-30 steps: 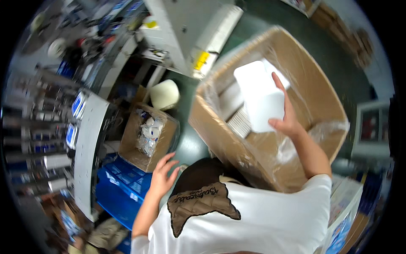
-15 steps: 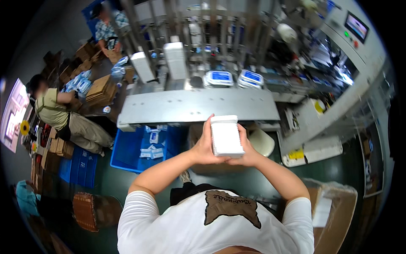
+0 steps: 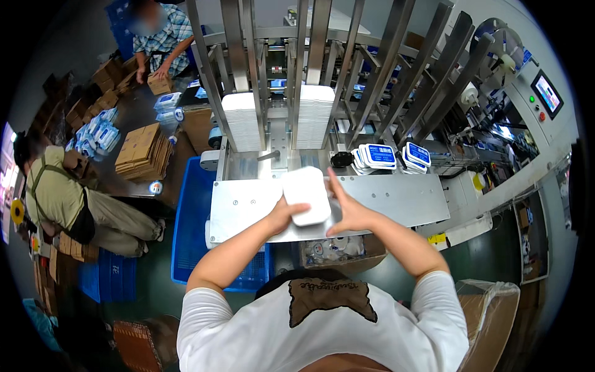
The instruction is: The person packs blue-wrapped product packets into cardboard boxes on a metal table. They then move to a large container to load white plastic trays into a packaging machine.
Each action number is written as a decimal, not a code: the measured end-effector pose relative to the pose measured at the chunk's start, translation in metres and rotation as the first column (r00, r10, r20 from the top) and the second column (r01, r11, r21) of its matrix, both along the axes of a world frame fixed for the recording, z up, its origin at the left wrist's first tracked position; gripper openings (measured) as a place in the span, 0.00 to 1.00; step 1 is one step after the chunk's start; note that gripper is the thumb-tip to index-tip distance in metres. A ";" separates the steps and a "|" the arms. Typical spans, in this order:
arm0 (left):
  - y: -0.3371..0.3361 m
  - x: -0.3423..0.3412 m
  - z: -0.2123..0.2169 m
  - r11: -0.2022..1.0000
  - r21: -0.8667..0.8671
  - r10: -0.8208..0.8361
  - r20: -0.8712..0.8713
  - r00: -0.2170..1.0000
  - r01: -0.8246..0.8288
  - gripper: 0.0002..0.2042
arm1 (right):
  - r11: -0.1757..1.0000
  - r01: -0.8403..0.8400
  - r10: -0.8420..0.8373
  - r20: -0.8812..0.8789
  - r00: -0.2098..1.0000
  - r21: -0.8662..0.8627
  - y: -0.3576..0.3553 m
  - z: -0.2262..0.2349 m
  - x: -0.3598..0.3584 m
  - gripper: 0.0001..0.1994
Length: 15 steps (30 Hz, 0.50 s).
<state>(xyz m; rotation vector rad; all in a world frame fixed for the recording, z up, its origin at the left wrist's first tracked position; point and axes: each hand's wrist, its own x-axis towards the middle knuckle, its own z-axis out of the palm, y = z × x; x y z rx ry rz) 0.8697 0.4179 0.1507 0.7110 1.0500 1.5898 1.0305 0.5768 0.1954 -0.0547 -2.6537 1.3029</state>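
Note:
Above the metal counter (image 3: 248,192) is a stack of white plastic lids (image 3: 310,186), rounded at the corners and seen from the top. My left hand (image 3: 284,216) grips its near left side, thumb lying across the top face. To its right, my right hand (image 3: 353,212) is open, thumb and fingers spread and apart from the stack. Beyond the counter, two tall stacks of similar white lids, a left stack (image 3: 243,121) and a right stack (image 3: 315,118), stand between upright metal rails (image 3: 285,105). Blue-and-white labelled lids (image 3: 377,156) lie in piles right of the rails.
A blue crate (image 3: 181,248) stands below the counter's left end, and a cardboard box (image 3: 365,257) sits under its middle. At right are a control screen (image 3: 547,92) and a large carton (image 3: 499,319). Two people work at a table (image 3: 145,102) with flattened cartons (image 3: 142,152).
My hands have moved the stack slightly left over the counter, tipping its top face into view. The right hand has let go of it. The machine now appears closer.

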 end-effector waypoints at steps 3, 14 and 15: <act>-0.012 -0.018 0.014 0.945 -0.040 -0.248 0.559 0.791 0.324 0.40 | 0.471 -0.132 0.210 0.034 0.977 0.872 -0.005 0.045 0.001 0.45; -0.068 -0.043 -0.033 0.966 -0.058 0.242 -0.149 0.959 -0.252 0.31 | 0.622 -0.432 0.024 0.535 0.844 0.653 -0.015 0.043 -0.040 0.60; -0.077 -0.043 -0.033 0.924 0.007 0.353 -0.402 0.845 -0.382 0.29 | 0.672 -0.429 -0.008 0.585 0.811 0.604 -0.014 0.048 -0.050 0.61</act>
